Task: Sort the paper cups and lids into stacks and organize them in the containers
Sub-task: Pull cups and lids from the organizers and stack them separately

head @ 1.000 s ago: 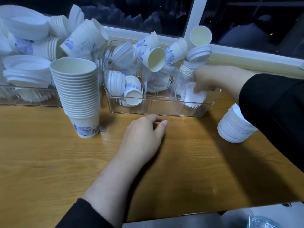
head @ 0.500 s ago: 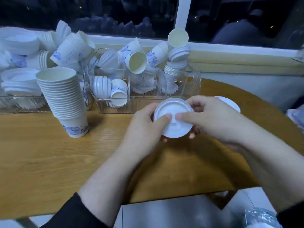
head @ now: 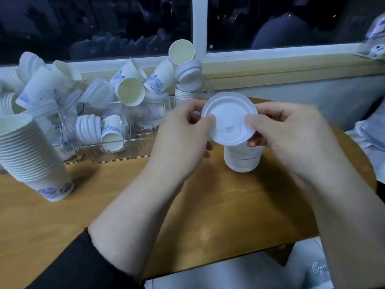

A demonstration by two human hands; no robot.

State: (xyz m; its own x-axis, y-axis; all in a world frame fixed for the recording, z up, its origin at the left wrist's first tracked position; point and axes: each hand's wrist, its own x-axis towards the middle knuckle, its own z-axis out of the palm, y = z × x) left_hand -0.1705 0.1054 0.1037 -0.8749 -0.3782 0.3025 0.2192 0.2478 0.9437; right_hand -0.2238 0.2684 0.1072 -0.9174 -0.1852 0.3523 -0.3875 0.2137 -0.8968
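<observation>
Progress check: not even halfway, I'd say. Both hands are on one white lid (head: 229, 118), the left hand (head: 179, 140) pinching its left edge with the thumb on top, the right hand (head: 291, 138) pinching the right edge the same way. The lid hangs just above the lid stack (head: 242, 157) standing on the wooden table (head: 125, 205), so it looks about to go on top.

Done so far: that short lid stack, plus a tall cup stack (head: 31, 155) well to the left of it.

Left to do: basically everything else. The clear container (head: 116, 151) behind and left of the lid stack is a jumble of loose cups and lids lying every which way (some half nested, some tipped over), and more are heaped further left. Neither stack is in a container yet.
</observation>
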